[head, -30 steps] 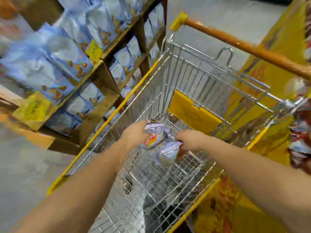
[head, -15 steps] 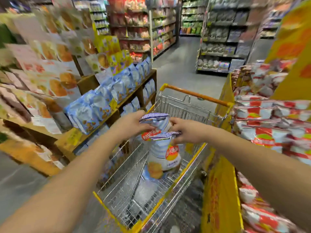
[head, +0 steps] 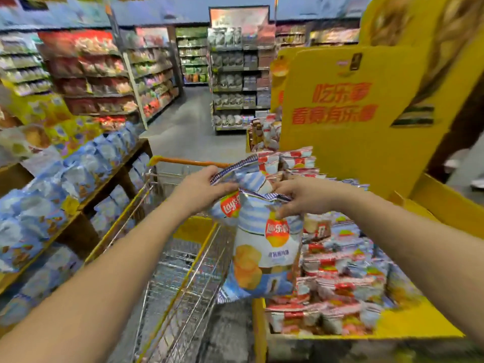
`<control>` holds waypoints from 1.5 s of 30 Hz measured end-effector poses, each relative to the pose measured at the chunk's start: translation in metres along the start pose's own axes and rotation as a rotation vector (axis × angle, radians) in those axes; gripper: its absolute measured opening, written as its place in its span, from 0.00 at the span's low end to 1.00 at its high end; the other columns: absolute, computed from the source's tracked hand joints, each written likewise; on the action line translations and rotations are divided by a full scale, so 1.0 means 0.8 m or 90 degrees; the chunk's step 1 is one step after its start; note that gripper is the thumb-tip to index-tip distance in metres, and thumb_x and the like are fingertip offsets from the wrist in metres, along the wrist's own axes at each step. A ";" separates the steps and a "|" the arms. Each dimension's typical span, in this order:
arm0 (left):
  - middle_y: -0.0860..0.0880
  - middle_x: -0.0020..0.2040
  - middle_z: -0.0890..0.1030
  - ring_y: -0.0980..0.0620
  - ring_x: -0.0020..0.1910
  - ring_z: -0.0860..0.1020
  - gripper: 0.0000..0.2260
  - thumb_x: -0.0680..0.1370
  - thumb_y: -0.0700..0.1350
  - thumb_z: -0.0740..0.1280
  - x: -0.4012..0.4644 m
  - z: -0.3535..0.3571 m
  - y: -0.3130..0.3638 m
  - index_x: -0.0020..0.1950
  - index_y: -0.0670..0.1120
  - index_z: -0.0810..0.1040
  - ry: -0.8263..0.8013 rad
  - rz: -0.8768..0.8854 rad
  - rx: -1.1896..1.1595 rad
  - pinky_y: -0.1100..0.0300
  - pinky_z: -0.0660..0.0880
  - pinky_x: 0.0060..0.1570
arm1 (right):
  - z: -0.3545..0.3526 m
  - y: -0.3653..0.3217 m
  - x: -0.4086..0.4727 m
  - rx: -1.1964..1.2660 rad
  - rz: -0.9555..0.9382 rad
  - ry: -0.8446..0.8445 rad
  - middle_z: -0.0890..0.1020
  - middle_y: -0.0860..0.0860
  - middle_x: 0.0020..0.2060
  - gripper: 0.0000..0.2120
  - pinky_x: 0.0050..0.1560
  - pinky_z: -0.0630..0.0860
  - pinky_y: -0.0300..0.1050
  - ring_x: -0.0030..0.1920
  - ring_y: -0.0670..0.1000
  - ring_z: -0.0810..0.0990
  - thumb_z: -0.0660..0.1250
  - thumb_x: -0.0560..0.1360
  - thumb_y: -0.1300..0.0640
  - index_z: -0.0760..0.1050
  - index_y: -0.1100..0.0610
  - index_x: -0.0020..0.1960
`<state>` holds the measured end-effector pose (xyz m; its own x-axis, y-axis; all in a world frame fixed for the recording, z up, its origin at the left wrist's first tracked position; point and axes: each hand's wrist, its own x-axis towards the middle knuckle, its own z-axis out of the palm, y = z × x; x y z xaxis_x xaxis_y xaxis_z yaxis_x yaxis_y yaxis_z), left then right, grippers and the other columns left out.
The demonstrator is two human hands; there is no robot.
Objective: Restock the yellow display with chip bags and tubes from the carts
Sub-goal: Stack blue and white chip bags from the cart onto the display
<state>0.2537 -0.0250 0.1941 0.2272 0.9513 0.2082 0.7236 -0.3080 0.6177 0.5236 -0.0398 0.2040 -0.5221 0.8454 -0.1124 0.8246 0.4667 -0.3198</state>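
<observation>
Two hands show, the left hand (head: 200, 188) and the right hand (head: 296, 195). Each holds one blue chip bag, a back bag (head: 235, 176) and a front bag (head: 264, 247). There is one cart (head: 183, 258) and one yellow display (head: 340, 106), with too many red bags (head: 337, 279) to count.

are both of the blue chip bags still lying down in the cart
No. The left hand and right hand each grip a blue chip bag lifted above the cart.

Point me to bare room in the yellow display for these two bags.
Free: the bare yellow floor at the yellow cardboard display's near right corner, between the red-and-white chip packs and the front wall. Crowded: the left and middle, packed tight. Left hand and right hand each pinch a blue-striped chip bag by its top.
</observation>
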 end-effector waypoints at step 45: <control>0.47 0.62 0.76 0.45 0.62 0.72 0.22 0.82 0.59 0.54 -0.003 0.644 0.207 0.68 0.46 0.67 -0.359 0.250 0.460 0.52 0.67 0.60 | 0.273 0.531 -0.330 -0.123 0.297 -0.111 0.74 0.49 0.68 0.19 0.64 0.69 0.50 0.69 0.54 0.66 0.66 0.78 0.56 0.74 0.50 0.69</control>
<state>0.7088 -0.0729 -0.0948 0.6758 0.7073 -0.2072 0.7117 -0.6994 -0.0661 0.9642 -0.1211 -0.1080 -0.1054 0.9263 -0.3618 0.9943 0.1047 -0.0214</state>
